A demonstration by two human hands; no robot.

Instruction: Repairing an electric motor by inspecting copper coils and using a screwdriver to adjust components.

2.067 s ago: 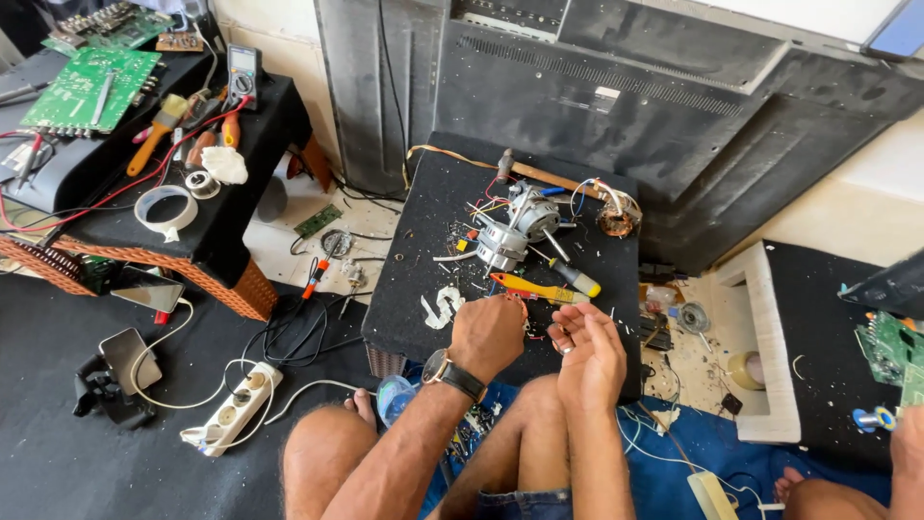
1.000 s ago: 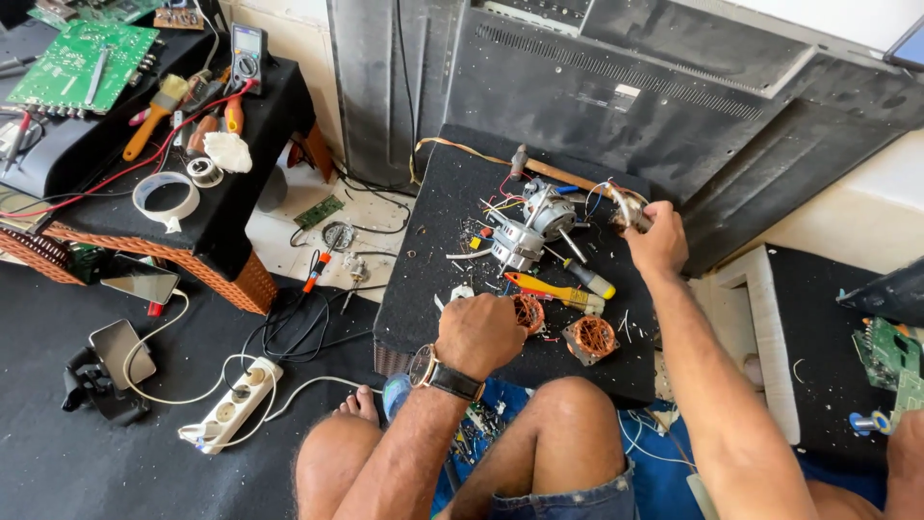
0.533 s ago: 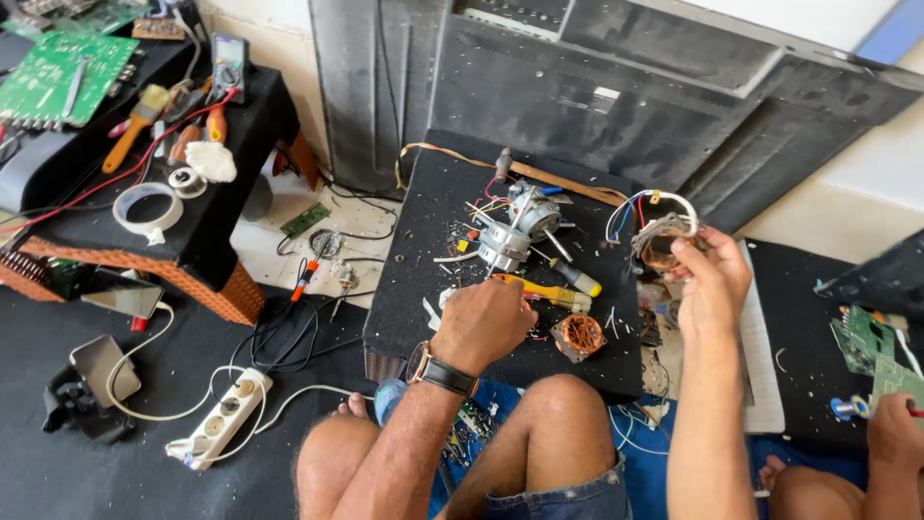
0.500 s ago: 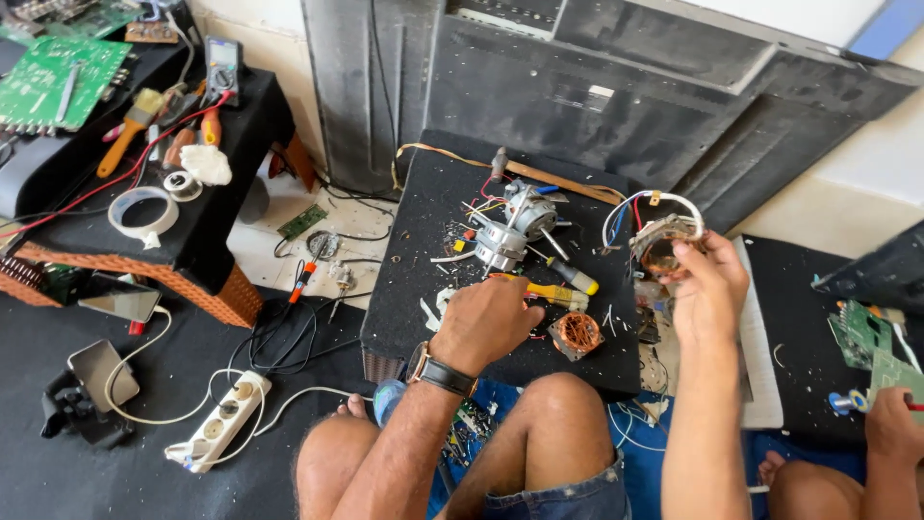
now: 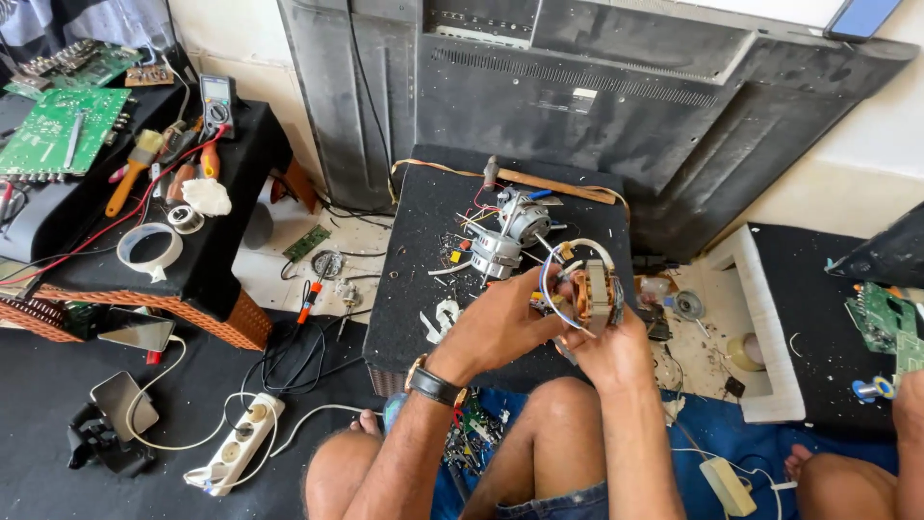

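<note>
Holding copper-wound motor stator (image 5: 589,294) w/ both hands, left hand (image 5: 496,325) & right hand (image 5: 608,351) grip closed round it, above black board (image 5: 414,260)

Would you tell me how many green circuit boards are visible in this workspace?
4 at least: a large board and another behind it on the left table, a small strip on the floor, and one at the right edge. Others may be hidden.

shiny copper stator windings (image 5: 589,294), seemingly matt black felt-topped board (image 5: 414,279).
</note>
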